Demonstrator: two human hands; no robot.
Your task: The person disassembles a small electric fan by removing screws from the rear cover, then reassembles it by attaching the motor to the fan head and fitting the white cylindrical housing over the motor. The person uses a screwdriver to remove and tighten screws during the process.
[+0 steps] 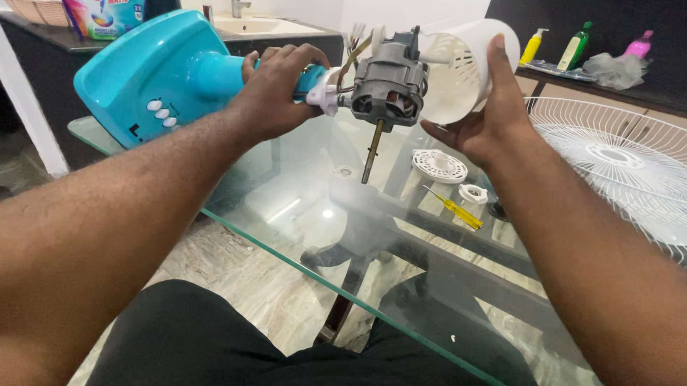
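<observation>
My left hand (275,90) grips the turquoise neck of a table fan body, whose turquoise base (144,72) with white buttons tilts up to the left. The bare grey fan motor (387,83) sits at the neck's end, its metal shaft (371,150) pointing down toward the glass. My right hand (486,118) holds the white slotted motor cover (461,67) against the motor's right side, thumb along the cover's rim.
On the glass table (296,206) lie a round white cap (439,165), a small white nut (473,193) and a yellow screwdriver (455,209). A white fan grille (630,175) lies at right. Bottles (574,45) stand behind; a detergent pack (101,1) and sink are at back left.
</observation>
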